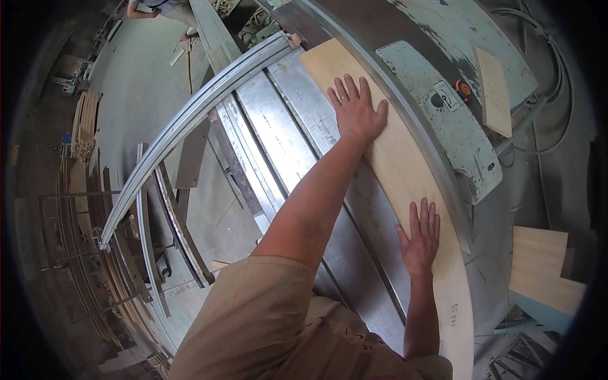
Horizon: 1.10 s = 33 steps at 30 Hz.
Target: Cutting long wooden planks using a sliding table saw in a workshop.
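Observation:
A long pale wooden board [405,171] lies on a grey metal machine table [373,253], its far edge along a raised metal fence [437,158]. My left hand [358,113] rests flat on the board towards its far end, fingers spread. Closer to me, my right hand [420,244] also lies flat on it, with fingers stretched out. Neither hand grips anything. Handwritten marks show on the near part of the board.
A curved-looking metal rail [190,117] crosses at left. Beyond the fence sit a worn pale green panel [443,107], an orange tape measure [463,88] and a wood offcut [494,92]. Wood strips [85,123] are stacked far left. Another person [168,9] stands at the top left.

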Each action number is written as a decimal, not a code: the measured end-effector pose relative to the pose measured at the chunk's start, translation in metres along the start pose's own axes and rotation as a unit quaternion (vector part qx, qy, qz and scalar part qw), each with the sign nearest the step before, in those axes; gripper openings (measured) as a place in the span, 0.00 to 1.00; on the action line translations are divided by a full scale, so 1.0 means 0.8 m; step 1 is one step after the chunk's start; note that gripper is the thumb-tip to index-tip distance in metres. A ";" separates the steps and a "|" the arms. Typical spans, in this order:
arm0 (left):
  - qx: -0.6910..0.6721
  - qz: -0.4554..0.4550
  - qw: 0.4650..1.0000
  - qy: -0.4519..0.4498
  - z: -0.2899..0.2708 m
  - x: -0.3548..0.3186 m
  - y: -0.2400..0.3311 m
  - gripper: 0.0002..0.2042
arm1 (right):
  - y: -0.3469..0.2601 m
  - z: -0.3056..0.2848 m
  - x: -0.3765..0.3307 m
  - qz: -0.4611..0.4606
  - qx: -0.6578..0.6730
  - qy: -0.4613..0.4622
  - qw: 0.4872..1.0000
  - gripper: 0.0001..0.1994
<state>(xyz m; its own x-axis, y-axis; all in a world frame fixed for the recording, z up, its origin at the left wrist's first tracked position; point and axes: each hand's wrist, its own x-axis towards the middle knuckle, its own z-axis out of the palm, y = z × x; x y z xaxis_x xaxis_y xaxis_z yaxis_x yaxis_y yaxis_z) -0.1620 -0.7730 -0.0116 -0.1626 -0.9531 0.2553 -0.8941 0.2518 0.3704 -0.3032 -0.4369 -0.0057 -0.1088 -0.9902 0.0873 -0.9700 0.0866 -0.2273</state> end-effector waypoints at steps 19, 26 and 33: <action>-0.007 -0.008 1.000 -0.024 -0.028 -0.021 0.013 0.44 | -0.011 -0.023 -0.026 0.015 0.039 -0.013 0.999 0.43; -0.009 -0.007 1.000 -0.005 -0.035 -0.040 0.025 0.44 | -0.004 -0.034 -0.044 0.008 0.020 -0.008 1.000 0.40; -0.002 -0.007 1.000 -0.007 -0.037 -0.069 0.042 0.43 | 0.070 -0.031 -0.150 0.001 0.157 0.069 0.985 0.27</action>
<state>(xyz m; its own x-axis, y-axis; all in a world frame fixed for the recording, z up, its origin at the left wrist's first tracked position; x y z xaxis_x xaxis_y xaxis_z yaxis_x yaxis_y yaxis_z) -0.1709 -0.7072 0.0134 -0.1565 -0.9587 0.2373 -0.8945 0.2394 0.3775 -0.3496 -0.3105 -0.0045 -0.1598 -0.9640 0.2126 -0.8567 0.0284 -0.5150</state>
